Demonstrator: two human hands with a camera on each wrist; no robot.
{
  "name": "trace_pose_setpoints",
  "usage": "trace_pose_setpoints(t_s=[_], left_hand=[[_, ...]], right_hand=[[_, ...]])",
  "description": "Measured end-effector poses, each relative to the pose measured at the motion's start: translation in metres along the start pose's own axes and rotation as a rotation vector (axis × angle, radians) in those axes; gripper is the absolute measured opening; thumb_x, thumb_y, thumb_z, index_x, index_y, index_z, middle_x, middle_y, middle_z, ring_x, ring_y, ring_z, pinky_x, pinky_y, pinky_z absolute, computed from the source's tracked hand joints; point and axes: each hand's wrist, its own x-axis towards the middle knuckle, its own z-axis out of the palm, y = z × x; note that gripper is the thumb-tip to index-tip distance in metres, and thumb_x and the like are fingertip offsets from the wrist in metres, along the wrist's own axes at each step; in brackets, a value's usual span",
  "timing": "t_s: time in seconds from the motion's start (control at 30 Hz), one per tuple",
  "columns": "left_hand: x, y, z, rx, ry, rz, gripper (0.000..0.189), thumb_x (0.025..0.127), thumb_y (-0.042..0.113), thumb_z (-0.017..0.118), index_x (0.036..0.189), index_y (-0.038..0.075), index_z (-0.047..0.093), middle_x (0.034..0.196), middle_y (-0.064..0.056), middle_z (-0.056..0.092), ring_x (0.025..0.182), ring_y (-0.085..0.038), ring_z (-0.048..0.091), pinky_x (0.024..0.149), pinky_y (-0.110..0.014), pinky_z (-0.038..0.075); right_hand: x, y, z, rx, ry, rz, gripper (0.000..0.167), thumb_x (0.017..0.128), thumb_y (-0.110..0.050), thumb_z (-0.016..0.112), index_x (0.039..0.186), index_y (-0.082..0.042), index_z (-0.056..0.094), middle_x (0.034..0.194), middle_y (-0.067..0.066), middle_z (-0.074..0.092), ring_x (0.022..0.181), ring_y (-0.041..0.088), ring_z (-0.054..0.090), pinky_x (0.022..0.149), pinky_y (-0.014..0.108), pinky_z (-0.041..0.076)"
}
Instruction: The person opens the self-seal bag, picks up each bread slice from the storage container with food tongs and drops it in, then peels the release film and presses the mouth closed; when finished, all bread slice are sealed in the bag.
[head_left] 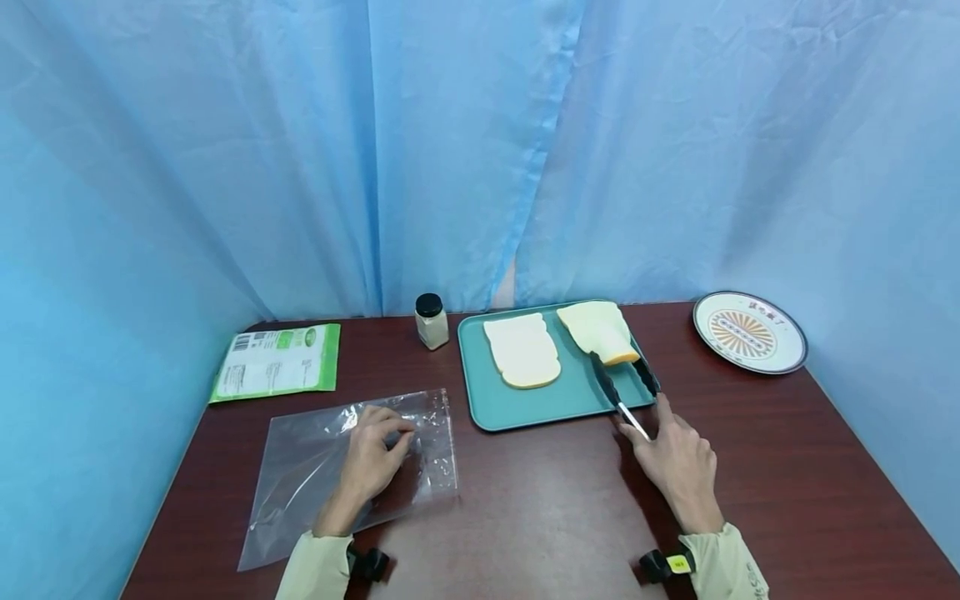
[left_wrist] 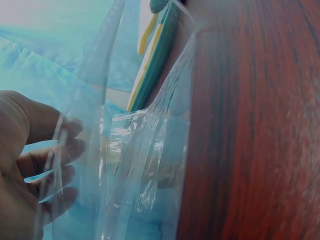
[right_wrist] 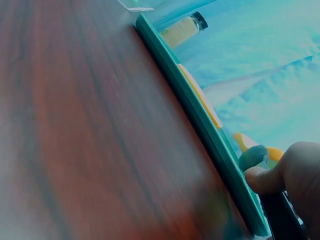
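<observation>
Film of the clear plastic bag [head_left: 300,475] is pinched at the fingertips of the left hand [head_left: 371,454], with the bag spread beneath it on the table [head_left: 540,508]. The tongs [head_left: 632,422] are grasped between the thumb and fingers of the right hand [head_left: 678,467]. Just beyond that hand, the bent bread slice [head_left: 596,327] is flanked at its near edge by the spread tips, above the green tray [head_left: 510,410]; a flat bread slice [head_left: 522,350] is placed left of it. Farther off, a white-and-green packet [head_left: 275,362] and a black-capped jar [head_left: 432,323] are set beyond the left hand, and a patterned plate [head_left: 750,332] beyond and right of the right.
</observation>
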Motion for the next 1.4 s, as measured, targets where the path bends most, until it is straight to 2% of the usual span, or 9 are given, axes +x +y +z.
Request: trace_pose_setpoints(t_s=[0.23, 0.37, 0.53, 0.8, 0.9, 1.13, 1.4], left_hand=[[0.001, 0.000, 0.000, -0.002, -0.018, -0.014, 0.013, 0.073, -0.006, 0.081, 0.081, 0.004, 0.078, 0.079, -0.003, 0.067, 0.088, -0.020, 0.058, 0.075, -0.040, 0.050], [0.000, 0.000, 0.000, -0.001, -0.023, -0.017, 0.013, 0.073, -0.006, 0.081, 0.082, 0.004, 0.078, 0.080, -0.003, 0.067, 0.088, -0.020, 0.058, 0.076, -0.040, 0.050], [-0.001, 0.000, 0.000, 0.000, -0.021, -0.013, 0.013, 0.073, -0.006, 0.081, 0.081, 0.004, 0.078, 0.079, -0.003, 0.067, 0.088, -0.021, 0.058, 0.076, -0.040, 0.050], [-0.001, 0.001, -0.001, 0.000, -0.022, -0.020, 0.013, 0.073, -0.005, 0.081, 0.081, 0.004, 0.078, 0.079, -0.003, 0.068, 0.088, -0.020, 0.058, 0.075, -0.039, 0.050], [0.000, 0.001, -0.002, 0.002, -0.023, -0.026, 0.013, 0.073, -0.005, 0.081, 0.082, 0.004, 0.078, 0.079, -0.003, 0.068, 0.087, -0.020, 0.058, 0.075, -0.039, 0.050], [0.000, 0.002, -0.003, 0.006, -0.032, -0.036, 0.012, 0.074, -0.004, 0.081, 0.083, 0.004, 0.078, 0.080, -0.003, 0.067, 0.088, -0.020, 0.058, 0.075, -0.040, 0.049], [0.002, 0.002, -0.004, 0.010, -0.039, -0.047, 0.013, 0.074, -0.004, 0.081, 0.082, 0.005, 0.078, 0.081, -0.003, 0.068, 0.089, -0.020, 0.058, 0.076, -0.040, 0.050]], right_hand=[[-0.009, 0.011, -0.010, 0.002, 0.041, -0.054, 0.077, 0.083, -0.040, 0.079, 0.143, -0.003, 0.049, 0.117, 0.028, 0.067, 0.078, 0.055, 0.063, 0.063, 0.063, 0.049], [-0.014, 0.016, -0.015, 0.005, 0.068, -0.097, 0.076, 0.080, -0.038, 0.081, 0.142, -0.004, 0.051, 0.115, 0.026, 0.069, 0.080, 0.055, 0.064, 0.064, 0.063, 0.049], [-0.020, 0.019, -0.018, 0.011, 0.112, -0.172, 0.076, 0.075, -0.035, 0.085, 0.138, -0.005, 0.055, 0.107, 0.026, 0.070, 0.069, 0.051, 0.063, 0.056, 0.060, 0.048], [-0.027, 0.022, -0.018, 0.058, 0.206, -0.350, 0.076, 0.067, -0.028, 0.088, 0.134, -0.004, 0.060, 0.106, 0.024, 0.073, 0.062, 0.044, 0.066, 0.052, 0.057, 0.048], [-0.030, 0.022, -0.018, 0.071, 0.220, -0.420, 0.077, 0.065, -0.027, 0.089, 0.133, -0.005, 0.061, 0.105, 0.022, 0.073, 0.060, 0.040, 0.067, 0.051, 0.055, 0.049], [-0.035, 0.018, -0.015, 0.084, 0.215, -0.559, 0.077, 0.066, -0.031, 0.089, 0.134, -0.007, 0.062, 0.102, 0.015, 0.074, 0.049, 0.022, 0.063, 0.046, 0.040, 0.048], [-0.040, 0.012, -0.010, 0.106, 0.209, -0.710, 0.077, 0.072, -0.044, 0.085, 0.136, -0.008, 0.062, 0.108, 0.013, 0.075, 0.060, 0.022, 0.070, 0.050, 0.036, 0.051]])
